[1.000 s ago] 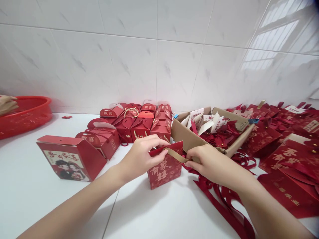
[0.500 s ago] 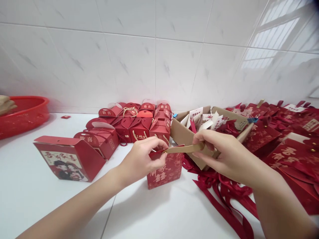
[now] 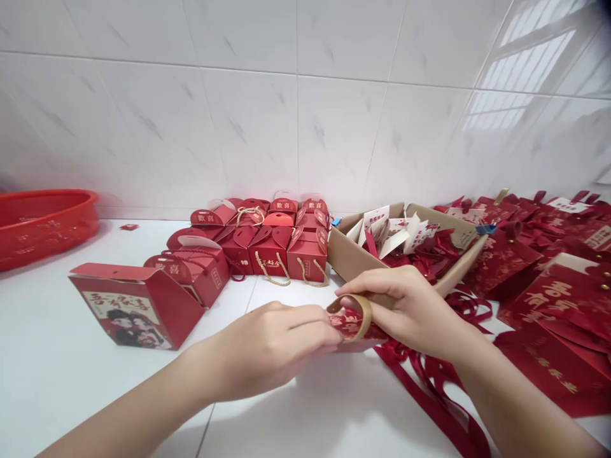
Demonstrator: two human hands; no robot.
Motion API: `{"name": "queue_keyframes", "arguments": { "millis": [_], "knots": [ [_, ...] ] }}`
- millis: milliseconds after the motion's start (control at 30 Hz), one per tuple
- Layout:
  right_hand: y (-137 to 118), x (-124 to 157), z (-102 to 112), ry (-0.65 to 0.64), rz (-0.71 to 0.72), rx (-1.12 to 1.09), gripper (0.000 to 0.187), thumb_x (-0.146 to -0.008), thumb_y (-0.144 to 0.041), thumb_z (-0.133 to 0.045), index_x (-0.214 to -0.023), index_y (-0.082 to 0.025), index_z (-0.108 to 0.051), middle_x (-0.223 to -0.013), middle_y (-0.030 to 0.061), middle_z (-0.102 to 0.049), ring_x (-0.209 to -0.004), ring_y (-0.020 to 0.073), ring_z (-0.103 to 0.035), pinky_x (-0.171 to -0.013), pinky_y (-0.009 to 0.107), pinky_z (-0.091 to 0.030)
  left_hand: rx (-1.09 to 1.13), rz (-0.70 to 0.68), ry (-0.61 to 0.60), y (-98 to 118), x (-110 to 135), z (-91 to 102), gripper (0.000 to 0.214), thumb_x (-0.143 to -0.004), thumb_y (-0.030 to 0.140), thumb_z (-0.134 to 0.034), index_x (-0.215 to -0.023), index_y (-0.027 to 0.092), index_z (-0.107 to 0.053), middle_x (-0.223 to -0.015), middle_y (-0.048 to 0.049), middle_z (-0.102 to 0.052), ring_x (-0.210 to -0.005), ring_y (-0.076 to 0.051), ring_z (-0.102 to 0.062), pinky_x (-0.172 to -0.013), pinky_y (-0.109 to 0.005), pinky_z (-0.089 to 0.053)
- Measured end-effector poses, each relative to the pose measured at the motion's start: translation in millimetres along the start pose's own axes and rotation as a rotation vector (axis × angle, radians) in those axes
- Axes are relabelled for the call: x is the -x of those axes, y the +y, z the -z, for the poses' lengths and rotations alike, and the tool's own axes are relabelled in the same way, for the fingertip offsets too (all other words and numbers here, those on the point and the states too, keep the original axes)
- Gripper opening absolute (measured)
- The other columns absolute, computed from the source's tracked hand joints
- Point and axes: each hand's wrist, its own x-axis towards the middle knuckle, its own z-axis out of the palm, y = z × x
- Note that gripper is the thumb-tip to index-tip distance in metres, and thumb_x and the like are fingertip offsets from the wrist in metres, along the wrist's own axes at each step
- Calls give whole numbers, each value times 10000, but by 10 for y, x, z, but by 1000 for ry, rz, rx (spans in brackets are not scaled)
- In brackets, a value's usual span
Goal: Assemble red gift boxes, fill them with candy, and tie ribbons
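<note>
A small red gift box [image 3: 351,326] with gold print is between my hands, tilted so that its upper part faces me. Its tan strap handle [image 3: 366,318] curves into a loop at the top. My left hand [image 3: 274,340] closes on the box's left side, its fingertips partly hidden. From the right, my right hand [image 3: 405,312] grips the box by the strap, fingers behind and thumb in front. Most of the box's lower part is covered by my hands.
Several closed red boxes [image 3: 272,245] stand by the wall. A larger red box [image 3: 138,305] is at left, near a red basin [image 3: 48,226]. Behind my right hand is a cardboard carton [image 3: 351,254] of cards. Dark red ribbons [image 3: 420,388] and red bags [image 3: 548,286] lie at right.
The gift box has tipped and turned, and its strap has gone from stretched straight to a loop. My left hand has shifted right and down; my right hand has moved down onto the box.
</note>
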Motion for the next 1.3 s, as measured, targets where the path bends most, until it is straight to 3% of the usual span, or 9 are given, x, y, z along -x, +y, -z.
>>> {"name": "queue_keyframes", "arguments": {
  "millis": [200,433,500,633,700,867,1000,1167,1300],
  "knots": [
    [-52,23,63,-195,-73,-157,155,-819,-189,-607,-901,-210,-737,-818,10,-735,-724,157,-654,-635,239,-509,-53,-46,47,20,34,9,255,-881,57,-461,-964,225,-634,-812,-6,-693,-728,-108,-646,-663,-171,-491],
    [-80,42,67,-222,-82,-193,115,-847,-241,-609,-882,-183,-702,-773,13,-712,-688,126,-616,-624,214,-476,-36,-70,125,13,-29,-7,228,-874,45,-480,-914,203,-640,-735,-1,-639,-652,-103,-587,-604,-199,-480],
    [-70,46,62,-231,-83,-200,116,-855,-248,-604,-890,-180,-692,-777,12,-706,-690,120,-606,-621,207,-464,-18,-8,108,18,-32,-13,200,-871,53,-499,-886,198,-636,-763,3,-606,-650,-98,-547,-566,-201,-438],
    [-58,53,66,-246,-75,-221,109,-865,-210,-583,-914,-185,-678,-806,9,-704,-699,112,-596,-617,195,-455,165,271,1,20,-8,-41,138,-910,165,-494,-814,193,-589,-761,20,-544,-664,-92,-527,-551,-196,-417],
    [-66,54,70,-259,-67,-229,105,-864,-199,-583,-912,-188,-675,-780,-2,-692,-664,98,-577,-593,182,-445,245,308,1,12,11,-64,133,-913,185,-485,-835,193,-594,-797,9,-562,-704,-104,-549,-583,-210,-439],
    [-89,46,67,-247,-77,-211,102,-867,-208,-578,-897,-202,-676,-717,-21,-655,-623,85,-548,-573,168,-430,213,201,40,-9,23,-84,183,-895,135,-469,-927,212,-633,-975,-43,-612,-819,-141,-589,-667,-261,-486],
    [-72,43,59,-255,-80,-202,152,-846,-129,-563,-908,-212,-674,-725,-29,-646,-636,82,-539,-583,164,-422,107,119,24,-16,-2,-39,280,-874,43,-438,-947,217,-644,-1043,-47,-628,-836,-128,-609,-673,-238,-500],
    [-44,51,45,-290,-50,-255,162,-869,-142,-533,-913,-211,-673,-785,-26,-650,-701,85,-540,-644,164,-432,16,1,60,-51,-7,-30,305,-809,-35,-475,-894,200,-649,-1014,-17,-665,-795,-96,-632,-682,-178,-500],
    [-28,48,43,-295,-46,-232,186,-867,-118,-509,-915,-202,-668,-756,-21,-632,-681,90,-532,-616,171,-426,-9,-27,79,-71,4,-57,259,-850,-1,-471,-898,200,-627,-982,-12,-686,-782,-92,-650,-684,-166,-503]
  ]
}}
